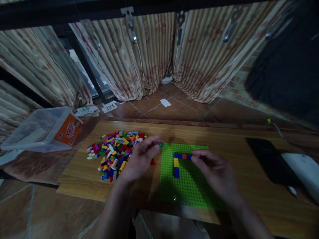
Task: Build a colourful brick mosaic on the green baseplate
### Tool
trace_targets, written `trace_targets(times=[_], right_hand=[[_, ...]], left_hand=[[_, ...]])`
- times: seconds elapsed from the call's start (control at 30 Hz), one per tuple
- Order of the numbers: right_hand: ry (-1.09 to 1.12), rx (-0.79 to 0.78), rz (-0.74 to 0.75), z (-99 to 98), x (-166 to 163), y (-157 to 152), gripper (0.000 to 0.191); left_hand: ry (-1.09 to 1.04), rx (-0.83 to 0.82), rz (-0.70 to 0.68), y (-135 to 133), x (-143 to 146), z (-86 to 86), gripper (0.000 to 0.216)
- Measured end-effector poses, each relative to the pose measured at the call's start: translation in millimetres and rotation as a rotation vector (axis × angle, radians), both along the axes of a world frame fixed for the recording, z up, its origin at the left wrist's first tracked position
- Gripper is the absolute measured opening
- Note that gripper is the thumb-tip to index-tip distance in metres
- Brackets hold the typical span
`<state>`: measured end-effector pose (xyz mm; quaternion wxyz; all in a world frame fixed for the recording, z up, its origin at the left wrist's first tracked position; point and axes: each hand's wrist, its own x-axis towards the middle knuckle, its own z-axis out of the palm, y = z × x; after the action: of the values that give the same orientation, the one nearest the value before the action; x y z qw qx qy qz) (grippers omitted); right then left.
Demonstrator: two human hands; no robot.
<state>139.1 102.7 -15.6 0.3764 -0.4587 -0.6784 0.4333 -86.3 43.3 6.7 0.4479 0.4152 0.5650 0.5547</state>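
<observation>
Head view: the right hand point(213, 169) is the nearer one to the built bricks. Its grip is drawn in, thumb and forefinger almost together and touching the right end of the blue-and-orange row point(184, 156); whether they pinch the end brick or only press it, I cannot tell. From that grip the row's long axis runs leftward, roughly crosswise to the person. At the row's far end from the grip, the yellow-and-blue leg point(176, 167) turns toward the person, making a corner. Both sit on the green baseplate point(191, 192), most of whose studs lie on the person's side of the right grip.

The left hand point(141, 156) has its grip nearly closed, with a small green piece point(160, 145) apparently held at the tips, just by the baseplate's far left corner. From this grip, the brick corner lies to the right and slightly nearer the person, a short gap away. The loose brick pile point(117, 149) spreads over the tabletop point(244, 199) to the left of the left grip.
</observation>
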Motion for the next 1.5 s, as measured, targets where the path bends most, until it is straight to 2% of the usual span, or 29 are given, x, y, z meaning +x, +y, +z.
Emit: trace_targets(times=[0.07,0.13,0.23,0.37,0.57,0.7,0.83,1.03,1.13,1.37,1.5], right_hand=[[0.023,0.087,0.076,3.5,-4.7,-5.4,0.022],[0.016,0.16,0.139,5.5,-7.8,-9.0,0.027],[-0.038,0.227,0.194,5.3,-9.2,-11.1,0.027],[-0.094,0.245,0.25,2.9,-7.7,-10.7,0.018],[-0.189,0.187,0.25,0.0,4.1,-3.5,0.018],[-0.3,0.063,0.319,-5.3,16.1,0.7,0.014],[-0.35,0.023,0.393,-9.2,18.9,-1.2,0.013],[-0.438,0.035,0.439,-7.7,9.5,-7.9,0.012],[-0.48,0.064,0.441,-8.8,7.2,-9.4,0.013],[-0.475,0.103,0.457,-14.5,7.1,-9.6,0.015],[-0.478,0.098,0.448,-14.4,4.9,-10.2,0.014]], left_hand=[[-0.322,-0.044,-0.044,-4.1,20.1,-2.3,0.039],[-0.532,-0.11,-0.077,-8.2,38.5,-5.6,0.038],[-0.694,-0.162,-0.112,-12.7,57.0,-11.1,0.036],[-0.764,-0.175,-0.112,-12.6,65.7,-18.1,0.039],[-0.566,-0.227,-0.059,-8.9,54.2,-21.8,0.038],[-0.256,-0.248,-0.016,-9.2,39.9,-17.6,0.023],[0.015,-0.29,-0.095,-9.1,34.3,-19.9,0.016],[0.205,-0.264,-0.24,-11.6,34.9,-34.8,0.016],[0.341,-0.257,-0.278,-12.8,34.9,-35.5,0.017],[0.515,-0.303,-0.224,-11.0,48.2,-25.2,0.011],[0.609,-0.36,-0.099,-11.7,61.0,-28.4,0.011]])
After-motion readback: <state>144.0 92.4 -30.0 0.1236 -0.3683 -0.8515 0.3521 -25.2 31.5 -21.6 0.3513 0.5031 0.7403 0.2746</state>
